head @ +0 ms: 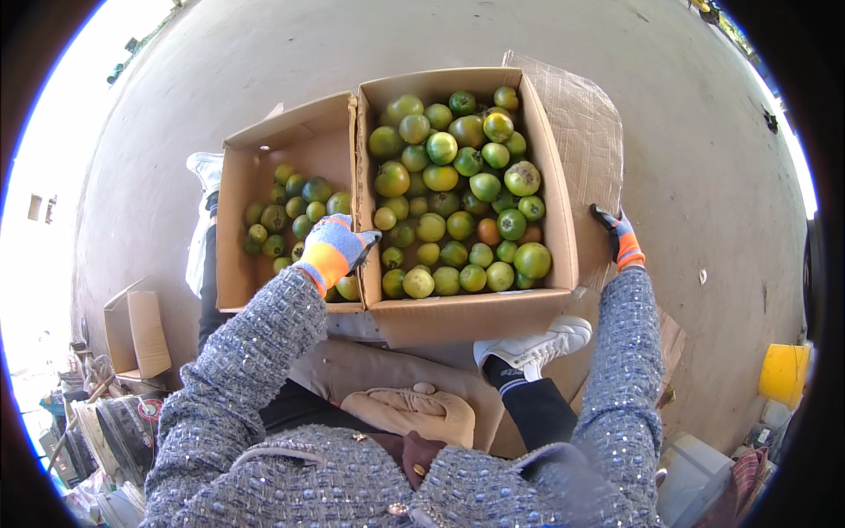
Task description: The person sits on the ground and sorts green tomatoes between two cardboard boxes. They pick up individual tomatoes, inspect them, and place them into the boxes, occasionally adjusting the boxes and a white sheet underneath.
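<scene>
Two open cardboard boxes stand side by side before me. The larger right box holds many green tomatoes, some turning yellow or orange. In the smaller left box lie smaller green tomatoes, mostly toward its right half. My left hand, in a blue and orange glove with black palm, grips the adjoining box walls, its thumb over the top edge; its fingers are mostly hidden. At the right, my gloved right hand holds the edge of a corrugated cardboard piece, thumb on top.
My white shoe is close to the right box's front flap. A small open carton stands at left, near buckets. At right are a yellow bucket and a pale container. Concrete floor surrounds the boxes.
</scene>
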Available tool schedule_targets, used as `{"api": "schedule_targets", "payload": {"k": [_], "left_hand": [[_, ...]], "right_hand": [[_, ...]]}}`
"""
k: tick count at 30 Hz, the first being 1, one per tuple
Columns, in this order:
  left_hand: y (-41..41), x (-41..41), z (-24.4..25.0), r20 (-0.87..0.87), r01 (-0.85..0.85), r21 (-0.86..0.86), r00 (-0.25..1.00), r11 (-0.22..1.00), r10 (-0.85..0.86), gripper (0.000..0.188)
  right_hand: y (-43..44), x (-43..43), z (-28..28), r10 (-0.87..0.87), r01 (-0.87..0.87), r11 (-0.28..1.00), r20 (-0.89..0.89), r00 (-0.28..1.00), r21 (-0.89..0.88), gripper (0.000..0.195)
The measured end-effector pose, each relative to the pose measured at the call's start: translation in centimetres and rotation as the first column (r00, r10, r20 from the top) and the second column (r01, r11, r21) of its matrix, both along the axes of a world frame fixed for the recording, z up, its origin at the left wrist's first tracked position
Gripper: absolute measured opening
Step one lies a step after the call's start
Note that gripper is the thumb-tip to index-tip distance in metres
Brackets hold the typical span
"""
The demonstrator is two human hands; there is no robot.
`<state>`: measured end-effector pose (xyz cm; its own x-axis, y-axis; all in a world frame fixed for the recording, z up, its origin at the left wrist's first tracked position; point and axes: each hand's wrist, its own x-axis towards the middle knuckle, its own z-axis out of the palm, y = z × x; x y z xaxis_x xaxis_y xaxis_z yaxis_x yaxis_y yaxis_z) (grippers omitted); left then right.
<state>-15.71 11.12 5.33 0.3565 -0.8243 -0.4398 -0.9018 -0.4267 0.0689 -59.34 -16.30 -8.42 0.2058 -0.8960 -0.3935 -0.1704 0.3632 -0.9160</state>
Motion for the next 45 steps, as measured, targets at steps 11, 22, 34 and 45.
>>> {"api": "schedule_targets", "payload": {"k": [11,22,34,45], "left_hand": [[-0.3,0.6,0.8,-0.227,-0.131,-0.102,0.968,0.986,0.105,0.043],[-0.4,-1.0,1.5,-0.183,-0.279,-0.062,0.947,0.958,0.264,0.052],[0.0,-0.8,1.8,-0.209,-0.257,-0.109,0.950,0.960,0.230,0.049],[-1.2,0.5,1.5,-0.169,-0.211,-0.249,0.971,0.945,0.172,0.047]], "right_hand": [[-0.6,-0.7,-2.5,-0.050,0.048,0.997,0.019,0.999,0.059,0.068],[-0.1,1.9,1.4,-0.095,0.003,0.981,-0.464,0.881,-0.195,0.101],[8.7,15.7,15.0,0.053,-0.514,0.854,-0.968,0.245,-0.083,0.064],[8.7,15.6,14.0,-0.097,-0.323,0.863,-0.754,0.650,-0.389,0.044]]}}
